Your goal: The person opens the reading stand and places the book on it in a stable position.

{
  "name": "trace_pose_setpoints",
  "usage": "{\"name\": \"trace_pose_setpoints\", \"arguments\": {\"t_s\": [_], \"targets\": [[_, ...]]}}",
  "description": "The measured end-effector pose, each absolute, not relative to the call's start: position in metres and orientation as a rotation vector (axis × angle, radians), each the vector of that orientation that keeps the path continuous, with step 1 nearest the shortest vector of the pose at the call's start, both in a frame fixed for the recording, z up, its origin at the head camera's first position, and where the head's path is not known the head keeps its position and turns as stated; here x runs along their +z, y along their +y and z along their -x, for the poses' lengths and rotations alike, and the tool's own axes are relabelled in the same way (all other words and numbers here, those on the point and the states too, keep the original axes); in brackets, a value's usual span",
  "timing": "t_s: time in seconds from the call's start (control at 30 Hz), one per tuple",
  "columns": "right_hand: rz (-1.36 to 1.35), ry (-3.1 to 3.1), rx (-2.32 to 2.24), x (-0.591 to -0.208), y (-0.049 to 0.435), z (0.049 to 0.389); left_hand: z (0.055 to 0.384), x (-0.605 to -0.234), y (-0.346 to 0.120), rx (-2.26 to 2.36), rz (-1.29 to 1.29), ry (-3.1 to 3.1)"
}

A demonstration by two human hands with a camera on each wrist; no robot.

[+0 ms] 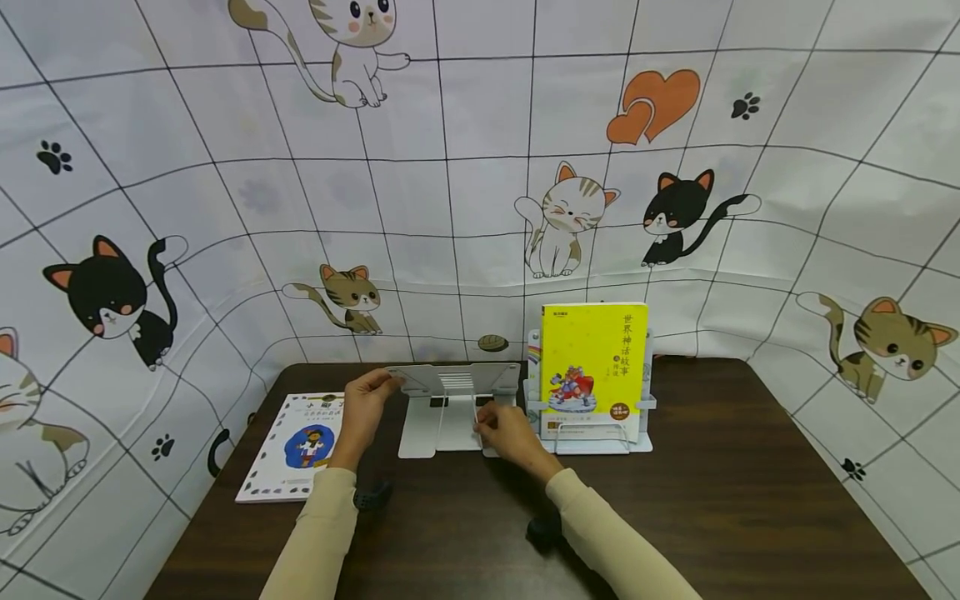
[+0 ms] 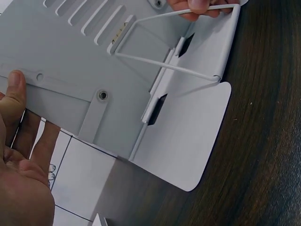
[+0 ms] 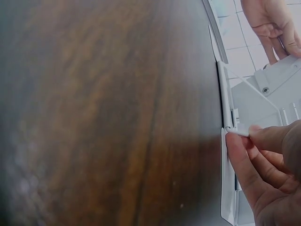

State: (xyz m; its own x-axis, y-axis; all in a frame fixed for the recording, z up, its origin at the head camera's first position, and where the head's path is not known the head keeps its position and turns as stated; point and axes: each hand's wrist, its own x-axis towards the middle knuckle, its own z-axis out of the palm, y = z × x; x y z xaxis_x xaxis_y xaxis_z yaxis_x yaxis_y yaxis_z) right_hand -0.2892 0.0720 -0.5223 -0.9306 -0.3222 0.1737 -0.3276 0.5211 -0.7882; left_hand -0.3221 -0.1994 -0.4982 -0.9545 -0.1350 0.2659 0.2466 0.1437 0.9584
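Observation:
A white metal book stand (image 1: pixel 417 429) stands near the back of the table, its back panel (image 2: pixel 61 52) raised above the base plate (image 2: pixel 183 136). My left hand (image 1: pixel 365 412) grips the panel's left edge, thumb on the slotted face and fingers behind. With thumb and fingertips, my right hand (image 1: pixel 510 432) pinches the bent wire support (image 2: pixel 174 68) at its crossbar. The wire's other end meets a slot in the panel, as the left wrist view shows. In the right wrist view the right hand (image 3: pixel 277 165) hides part of the wire.
Right of the stand, a yellow book (image 1: pixel 596 358) leans upright on another white stand (image 1: pixel 640 443). A white book with a blue circle (image 1: pixel 266 467) lies flat at the left, partly behind the left arm. A cat-patterned cloth (image 1: pixel 480 192) hangs behind the dark table (image 1: pixel 450 533).

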Motion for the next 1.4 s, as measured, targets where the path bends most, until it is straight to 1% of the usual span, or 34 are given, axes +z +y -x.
{"name": "trace_pose_setpoints", "arguments": {"t_s": [0.13,0.3,0.47,0.57,0.63,0.73,0.93,1.2,1.4], "targets": [[-0.586,-2.716,1.445,-0.521,0.073,0.289,0.323,-0.5,-0.2,-1.888,0.119,-2.122],[-0.478,-2.632,1.527,-0.511,0.079,0.283,0.323,-0.499,-0.201,-1.87,0.141,-2.159],[-0.32,-2.385,1.593,-0.485,0.092,0.272,0.32,-0.497,-0.202,-1.884,0.15,-2.182],[-0.253,-2.226,1.534,-0.466,0.101,0.268,0.318,-0.494,-0.2,-1.937,0.175,-2.141],[-0.254,-2.142,1.469,-0.456,0.107,0.267,0.317,-0.491,-0.199,-1.978,0.199,-2.09],[-0.326,-2.074,1.37,-0.447,0.112,0.269,0.315,-0.487,-0.197,-2.011,0.225,-2.004],[-0.47,-2.122,1.237,-0.445,0.113,0.275,0.312,-0.486,-0.196,-2.02,0.222,-1.903],[-0.465,-2.142,1.233,-0.444,0.11,0.278,0.31,-0.491,-0.2,-1.95,0.204,-1.933],[-0.426,-2.158,1.256,-0.441,0.106,0.285,0.3,-0.492,-0.201,-1.914,0.169,-1.954]]}}
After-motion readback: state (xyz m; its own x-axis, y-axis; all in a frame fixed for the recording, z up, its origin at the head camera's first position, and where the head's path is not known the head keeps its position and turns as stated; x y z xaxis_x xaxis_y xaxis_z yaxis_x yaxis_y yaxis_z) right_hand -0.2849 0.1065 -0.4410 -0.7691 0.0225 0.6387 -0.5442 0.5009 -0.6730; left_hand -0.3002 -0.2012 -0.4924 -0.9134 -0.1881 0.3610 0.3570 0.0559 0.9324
